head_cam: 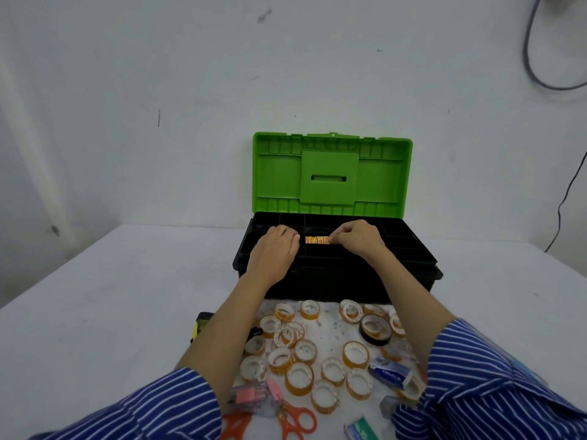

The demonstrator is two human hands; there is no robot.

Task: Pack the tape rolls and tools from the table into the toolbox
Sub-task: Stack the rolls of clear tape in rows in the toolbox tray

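The person is leaning over the white desk (95,296), both arms reaching into the toolbox (336,274), which is standing open against the wall with its green lid (332,173) propped upright. The black tray on top is showing several compartments. In the middle one, a row of tape rolls (317,240) is sitting on edge, orange and yellow printing showing.

The right hand (357,239) is curling its fingers at the right end of that row, the fingertips touching the last roll as if pinching it, though I cannot tell how firm the hold is. The left hand (276,252) is resting on the tray just left of the row, fingers bent downward; whether it is holding anything I cannot tell.

Near the person, between the striped sleeves, loose tape rolls (305,363) are lying scattered on the desk, most of them clear with yellowish edges. A black tape roll (375,330) is lying among them toward the right. Orange scissors (295,419) are lying at the near edge, beside a pink stapler (254,393). A small blue box (390,373) is sitting on the right, and a green and white box (360,431) is sitting near the bottom edge.
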